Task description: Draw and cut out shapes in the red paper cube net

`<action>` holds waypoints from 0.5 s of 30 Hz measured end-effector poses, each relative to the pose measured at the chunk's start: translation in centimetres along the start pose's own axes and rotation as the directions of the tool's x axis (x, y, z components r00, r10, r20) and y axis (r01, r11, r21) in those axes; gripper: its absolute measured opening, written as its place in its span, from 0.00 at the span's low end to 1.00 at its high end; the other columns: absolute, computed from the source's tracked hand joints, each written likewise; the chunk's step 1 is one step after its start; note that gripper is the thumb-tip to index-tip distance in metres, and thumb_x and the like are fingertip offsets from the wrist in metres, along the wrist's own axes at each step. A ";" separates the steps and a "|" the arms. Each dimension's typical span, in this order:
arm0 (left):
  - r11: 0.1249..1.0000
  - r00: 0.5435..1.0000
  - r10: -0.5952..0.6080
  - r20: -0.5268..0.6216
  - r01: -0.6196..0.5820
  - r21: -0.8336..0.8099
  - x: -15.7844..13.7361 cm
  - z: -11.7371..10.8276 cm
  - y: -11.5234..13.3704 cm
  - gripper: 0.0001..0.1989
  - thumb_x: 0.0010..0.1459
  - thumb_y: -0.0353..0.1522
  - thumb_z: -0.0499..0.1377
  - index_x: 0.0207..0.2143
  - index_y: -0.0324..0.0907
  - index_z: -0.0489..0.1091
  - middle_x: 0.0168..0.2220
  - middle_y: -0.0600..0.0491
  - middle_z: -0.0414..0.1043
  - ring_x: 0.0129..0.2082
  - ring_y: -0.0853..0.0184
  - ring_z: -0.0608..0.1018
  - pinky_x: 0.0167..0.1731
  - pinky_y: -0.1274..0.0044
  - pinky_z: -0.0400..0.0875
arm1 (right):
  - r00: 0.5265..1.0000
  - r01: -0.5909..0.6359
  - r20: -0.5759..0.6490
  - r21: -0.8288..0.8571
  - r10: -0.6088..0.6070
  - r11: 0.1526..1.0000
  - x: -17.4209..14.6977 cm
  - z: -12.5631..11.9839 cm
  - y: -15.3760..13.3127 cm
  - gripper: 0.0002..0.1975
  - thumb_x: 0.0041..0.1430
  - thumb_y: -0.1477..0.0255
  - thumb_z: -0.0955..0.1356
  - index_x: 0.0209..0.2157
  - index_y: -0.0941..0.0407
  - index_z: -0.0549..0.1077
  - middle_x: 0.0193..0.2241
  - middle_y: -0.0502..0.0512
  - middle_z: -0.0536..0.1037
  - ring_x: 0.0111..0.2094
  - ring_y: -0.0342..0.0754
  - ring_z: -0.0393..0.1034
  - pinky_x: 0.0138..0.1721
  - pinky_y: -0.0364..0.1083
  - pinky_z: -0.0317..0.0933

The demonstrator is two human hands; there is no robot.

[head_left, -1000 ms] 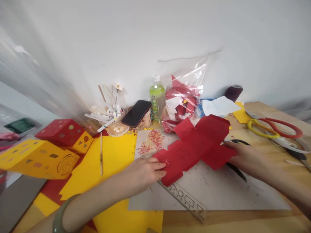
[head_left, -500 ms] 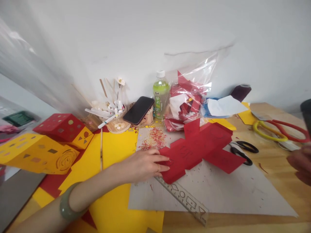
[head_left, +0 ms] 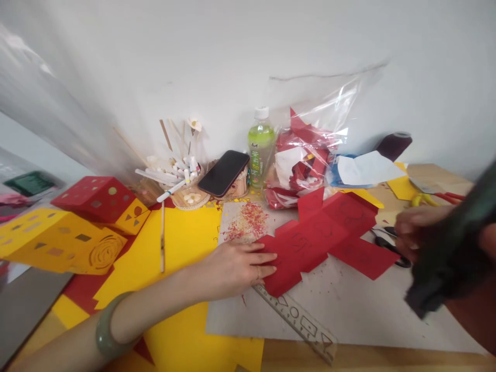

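Here's the left hand (head_left: 244, 268), palm down on the near-left end of the red paper box net (head_left: 318, 235), fingers stretched out flat and gripping nothing; the net lies unfolded on a grey sheet (head_left: 372, 318), its near-left end over one end of the clear stencil ruler (head_left: 296, 318); over on the right, the right hand (head_left: 411, 230) sits near the black-handled scissors (head_left: 382, 243), partly hidden by a dark, blurred object (head_left: 445, 263); can't tell whether those fingers grip it; behind the net stands a clear plastic bag (head_left: 313, 155) of red scraps, a green-labelled bottle (head_left: 261, 150) just beside it.
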State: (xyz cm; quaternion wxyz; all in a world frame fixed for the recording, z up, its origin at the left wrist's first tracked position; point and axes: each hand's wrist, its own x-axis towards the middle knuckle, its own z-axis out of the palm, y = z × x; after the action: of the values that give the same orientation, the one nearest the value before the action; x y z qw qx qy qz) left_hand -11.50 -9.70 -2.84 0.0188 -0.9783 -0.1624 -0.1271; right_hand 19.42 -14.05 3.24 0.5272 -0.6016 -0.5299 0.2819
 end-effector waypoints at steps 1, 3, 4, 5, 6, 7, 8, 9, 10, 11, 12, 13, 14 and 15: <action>1.000 1.000 0.007 -0.004 -0.007 0.004 0.0 0.0 0.0 0.13 0.65 0.33 0.54 0.48 0.41 0.73 0.53 0.53 0.72 0.53 0.63 0.74 0.55 0.73 0.67 | 0.999 -0.018 -0.039 0.079 0.021 0.997 -0.3 1.0 -0.8 0.21 0.47 0.44 0.67 0.30 0.46 0.75 0.30 0.55 0.75 0.23 0.50 0.68 0.19 0.48 0.64; 1.000 1.000 0.022 -0.015 -0.022 0.008 0.1 -0.2 0.0 0.12 0.65 0.32 0.54 0.47 0.41 0.73 0.51 0.55 0.73 0.51 0.65 0.75 0.55 0.74 0.67 | 0.999 -0.028 0.046 0.102 0.023 0.994 -0.3 2.7 -1.8 0.19 0.40 0.49 0.74 0.28 0.47 0.74 0.26 0.53 0.73 0.19 0.47 0.66 0.13 0.45 0.59; 1.000 0.999 0.028 -0.019 -0.028 0.008 0.1 -0.2 0.0 0.12 0.65 0.32 0.54 0.47 0.41 0.73 0.51 0.55 0.74 0.50 0.66 0.76 0.54 0.75 0.67 | 0.996 0.025 0.081 0.070 -0.030 0.997 -0.2 3.5 -1.9 0.17 0.41 0.52 0.74 0.29 0.48 0.72 0.26 0.51 0.73 0.18 0.45 0.64 0.13 0.44 0.58; 1.000 0.999 0.026 -0.019 -0.026 0.007 0.2 -0.3 0.0 0.12 0.65 0.32 0.54 0.47 0.41 0.73 0.51 0.55 0.74 0.50 0.66 0.76 0.54 0.74 0.68 | 0.988 0.090 0.123 0.020 -0.092 0.996 0.0 4.2 -1.8 0.16 0.44 0.55 0.75 0.29 0.48 0.71 0.27 0.49 0.72 0.19 0.44 0.64 0.15 0.43 0.59; 1.000 1.000 0.018 -0.014 -0.018 0.006 0.2 -0.3 0.0 0.12 0.65 0.33 0.54 0.47 0.41 0.73 0.51 0.56 0.74 0.50 0.65 0.76 0.53 0.74 0.69 | 0.972 0.169 0.175 -0.038 -0.160 0.985 0.2 4.8 -1.5 0.14 0.47 0.58 0.74 0.29 0.49 0.69 0.27 0.47 0.71 0.20 0.43 0.65 0.18 0.43 0.61; 1.000 1.000 0.011 -0.007 -0.011 0.004 0.2 -0.3 0.0 0.12 0.65 0.33 0.54 0.47 0.41 0.73 0.51 0.56 0.74 0.50 0.64 0.76 0.52 0.73 0.70 | 0.948 0.246 0.232 -0.092 -0.219 0.965 0.4 5.3 -1.1 0.12 0.50 0.61 0.73 0.30 0.49 0.68 0.27 0.46 0.70 0.23 0.43 0.65 0.21 0.42 0.62; 1.000 1.000 0.007 0.004 -0.007 0.001 0.1 -0.4 0.0 0.12 0.65 0.33 0.54 0.47 0.41 0.73 0.51 0.55 0.73 0.51 0.63 0.75 0.50 0.73 0.71 | 0.918 0.309 0.299 -0.131 -0.259 0.942 0.5 5.6 -0.7 0.11 0.53 0.63 0.72 0.30 0.50 0.67 0.27 0.46 0.70 0.25 0.44 0.67 0.25 0.42 0.63; 1.000 1.000 0.005 0.013 -0.005 -0.005 0.1 -0.4 0.0 0.12 0.65 0.33 0.54 0.47 0.41 0.73 0.51 0.55 0.73 0.52 0.62 0.75 0.49 0.72 0.71 | 0.883 0.360 0.373 -0.153 -0.284 0.920 0.6 5.9 -0.4 0.10 0.55 0.64 0.71 0.30 0.50 0.66 0.27 0.46 0.70 0.28 0.44 0.67 0.27 0.43 0.64; 1.000 1.000 0.007 0.022 -0.007 -0.014 0.1 -0.4 0.0 0.12 0.65 0.32 0.54 0.47 0.41 0.73 0.51 0.54 0.73 0.52 0.62 0.75 0.48 0.72 0.72 | 0.849 0.396 0.440 -0.162 -0.293 0.904 0.7 6.2 -0.2 0.09 0.56 0.64 0.70 0.31 0.51 0.66 0.27 0.47 0.70 0.29 0.45 0.68 0.29 0.44 0.64; 1.000 1.000 0.012 0.026 -0.011 -0.024 0.1 -0.5 0.0 0.12 0.65 0.31 0.53 0.47 0.40 0.73 0.51 0.53 0.73 0.52 0.62 0.74 0.47 0.72 0.73 | 0.819 0.413 0.500 -0.171 -0.282 0.895 0.7 6.3 -0.1 0.08 0.57 0.65 0.69 0.30 0.52 0.66 0.28 0.47 0.71 0.30 0.46 0.68 0.30 0.45 0.65; 0.999 0.999 0.018 0.030 -0.017 -0.036 0.1 -0.6 -0.1 0.12 0.65 0.30 0.53 0.47 0.40 0.73 0.51 0.53 0.73 0.52 0.63 0.74 0.46 0.72 0.73 | 0.793 0.419 0.551 -0.183 -0.260 0.889 0.7 6.5 0.0 0.08 0.58 0.65 0.68 0.30 0.52 0.66 0.28 0.48 0.71 0.30 0.46 0.69 0.31 0.46 0.65; 0.999 0.999 0.023 0.033 -0.021 -0.047 0.1 -0.6 -0.2 0.12 0.65 0.29 0.53 0.47 0.40 0.73 0.51 0.53 0.73 0.52 0.63 0.74 0.46 0.72 0.73 | 0.765 0.422 0.600 -0.194 -0.234 0.885 0.7 6.6 -0.1 0.08 0.59 0.64 0.67 0.30 0.53 0.67 0.29 0.49 0.72 0.31 0.47 0.69 0.33 0.47 0.66; 0.998 0.999 0.027 0.036 -0.025 -0.058 0.1 -0.7 -0.3 0.12 0.65 0.29 0.53 0.47 0.39 0.73 0.51 0.53 0.73 0.52 0.63 0.75 0.46 0.72 0.73 | 0.737 0.420 0.647 -0.210 -0.196 0.883 0.7 6.7 -0.1 0.07 0.60 0.64 0.66 0.31 0.53 0.68 0.30 0.50 0.73 0.32 0.48 0.70 0.34 0.48 0.66; 0.997 0.999 0.032 0.036 -0.029 -0.070 0.1 -0.7 -0.4 0.12 0.64 0.29 0.53 0.46 0.39 0.73 0.51 0.53 0.74 0.51 0.63 0.75 0.46 0.72 0.73 | 0.711 0.413 0.686 -0.226 -0.157 0.882 0.7 6.8 0.0 0.07 0.60 0.64 0.66 0.32 0.52 0.69 0.31 0.51 0.74 0.33 0.49 0.71 0.36 0.49 0.67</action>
State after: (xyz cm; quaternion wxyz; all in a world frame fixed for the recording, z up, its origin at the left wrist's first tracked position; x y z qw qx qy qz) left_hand -11.74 -9.36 -2.16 -0.0161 -0.9830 -0.1432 -0.1140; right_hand 13.50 -11.08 1.46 0.2276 -0.4615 -0.8094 0.2830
